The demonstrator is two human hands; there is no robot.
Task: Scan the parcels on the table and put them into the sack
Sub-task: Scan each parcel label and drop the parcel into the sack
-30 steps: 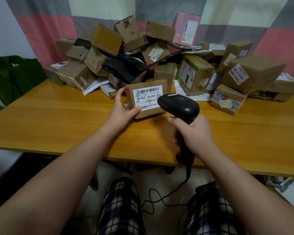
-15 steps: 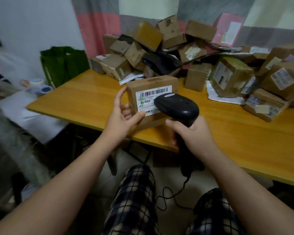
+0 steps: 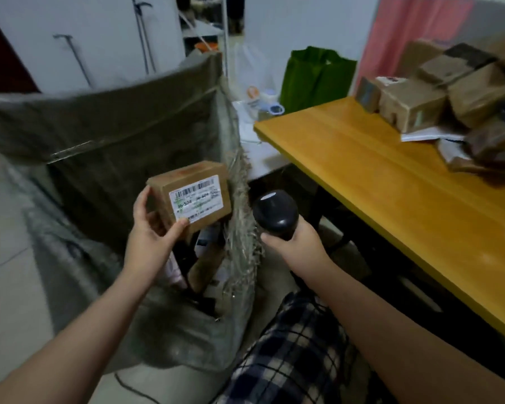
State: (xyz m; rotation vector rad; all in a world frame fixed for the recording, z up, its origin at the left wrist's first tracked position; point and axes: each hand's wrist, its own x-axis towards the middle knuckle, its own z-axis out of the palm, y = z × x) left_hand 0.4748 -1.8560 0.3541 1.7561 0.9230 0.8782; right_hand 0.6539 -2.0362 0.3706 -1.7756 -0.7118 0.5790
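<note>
One parcel (image 3: 191,196) in left hand (image 3: 150,240), above sack (image 3: 99,135)

The parcel (image 3: 200,173) is brown cardboard; its white label (image 3: 197,199) carries black barcode stripes and green marks. The scanner (image 3: 276,214) is black with a pale patch on its head. At ten o'clock the sack (image 3: 114,135) is drab grey-green, fraying to straw colour along one edge. At two o'clock the surface (image 3: 391,182) is honey-yellow, its stacked parcels (image 3: 411,106) brown. The bag (image 3: 315,77) at twelve is green, the curtain (image 3: 405,30) at one pink, and the trousers (image 3: 289,354) at five are checked dark blue and cream.
</note>
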